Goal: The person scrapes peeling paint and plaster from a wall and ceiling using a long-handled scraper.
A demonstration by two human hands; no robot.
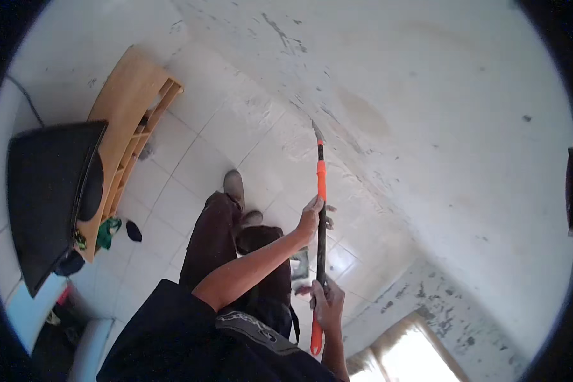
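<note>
Gripping a long scraper (321, 245) at two places, the person stands on a pale tiled floor (184, 213), beside a white wall (445, 153). The left hand (309, 219) is closed around the shaft about halfway along, just below its upper orange part, with fingertips showing past the right side. The right hand (329, 305) is wrapped around the black part nearer the person, just above the orange end (316, 337). Neither hand holds anything else that can be seen.

The scraper points away from the person, its blade (318, 132) at the far end, by the line where floor and wall meet; whether it touches the wall cannot be told. Dark scuffs run along the wall there, with a tan patch (363, 111) to the right of the blade. Pale dust covers the floor along the wall.

Well to the left is a wooden table (130, 79) with open compartments, a large black panel (54, 191) against it and a green cloth (108, 233) at its near end. Two shoes (233, 186) show left of the scraper. Near right is a bright window (420, 353), with dark flecks on the wall around it.
</note>
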